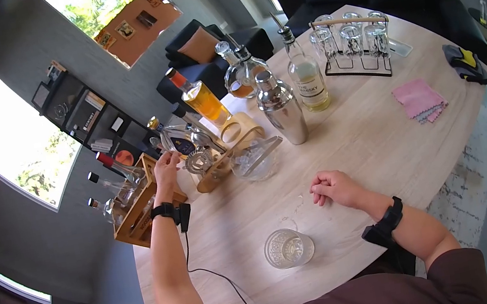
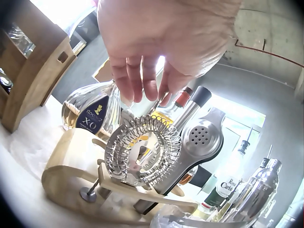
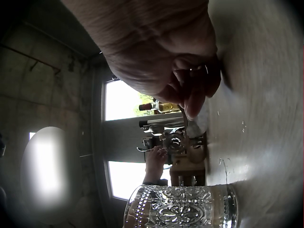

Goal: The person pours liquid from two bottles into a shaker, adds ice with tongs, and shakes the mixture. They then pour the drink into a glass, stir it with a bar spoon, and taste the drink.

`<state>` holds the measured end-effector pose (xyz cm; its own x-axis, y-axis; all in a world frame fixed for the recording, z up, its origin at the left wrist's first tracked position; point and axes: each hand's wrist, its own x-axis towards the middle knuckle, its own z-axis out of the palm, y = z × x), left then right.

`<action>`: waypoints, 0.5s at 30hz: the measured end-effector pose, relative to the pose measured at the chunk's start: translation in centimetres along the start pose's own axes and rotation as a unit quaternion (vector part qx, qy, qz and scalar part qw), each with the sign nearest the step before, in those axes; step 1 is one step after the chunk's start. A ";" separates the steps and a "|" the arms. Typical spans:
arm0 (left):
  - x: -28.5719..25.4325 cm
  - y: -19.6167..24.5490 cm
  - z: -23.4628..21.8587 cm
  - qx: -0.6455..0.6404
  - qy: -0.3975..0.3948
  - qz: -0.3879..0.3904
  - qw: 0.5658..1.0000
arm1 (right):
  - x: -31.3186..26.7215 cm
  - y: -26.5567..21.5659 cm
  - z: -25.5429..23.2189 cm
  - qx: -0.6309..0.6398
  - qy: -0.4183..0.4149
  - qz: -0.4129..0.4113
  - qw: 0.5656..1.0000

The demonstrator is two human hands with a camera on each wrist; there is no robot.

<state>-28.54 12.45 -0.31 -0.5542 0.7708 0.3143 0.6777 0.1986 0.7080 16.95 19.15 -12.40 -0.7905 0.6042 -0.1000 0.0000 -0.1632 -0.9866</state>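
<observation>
With bent fingers and thumb, my left hand [image 1: 166, 170] pinches a thin metal part at the top of a coil-edged cocktail strainer [image 2: 173, 142]. The strainer stands in a curved wooden bar-tool rack [image 1: 215, 177]. Beside it in the left wrist view are a metal hand press [image 2: 202, 135] with a perforated end and a dark-tipped muddler [image 2: 201, 96]. My right hand [image 1: 339, 187] lies over the table, fingers loosely curled and holding nothing. A cut-glass tumbler [image 1: 289, 249] stands near it, toward my body.
A clear bowl [image 1: 253, 173] with tongs [image 1: 262, 155] is right of the rack; a steel shaker [image 1: 283, 113] and whisky bottle [image 1: 312, 86] stand behind. A wooden crate [image 1: 139, 224] holds bottles at left. A glass carrier [image 1: 359, 71] and pink cloth [image 1: 418, 98] are at right.
</observation>
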 end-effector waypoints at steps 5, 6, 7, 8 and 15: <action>-0.7 0.6 0.7 0.082 0.067 0.032 0.994 | 0.0 0.1 0.0 -0.006 -0.001 -0.002 1.000; -0.9 0.9 0.9 0.082 0.067 0.032 0.994 | 0.0 0.1 0.0 -0.013 0.000 0.000 1.000; -1.1 1.2 1.1 0.080 0.077 0.030 0.993 | 0.0 0.1 0.0 -0.013 0.000 0.000 1.000; -1.4 1.5 1.2 0.078 0.087 0.028 0.993 | 0.0 0.2 0.1 -0.012 0.001 -0.004 1.000; -2.2 2.0 1.5 0.128 0.097 0.056 0.985 | -0.2 -0.2 0.1 -0.017 -0.005 -0.003 1.000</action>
<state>-25.27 12.09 -0.52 -0.5348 0.6708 0.5139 0.8253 0.2842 0.4879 17.07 19.02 -12.14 -0.7972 0.5966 -0.0925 0.0152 -0.1333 -0.9910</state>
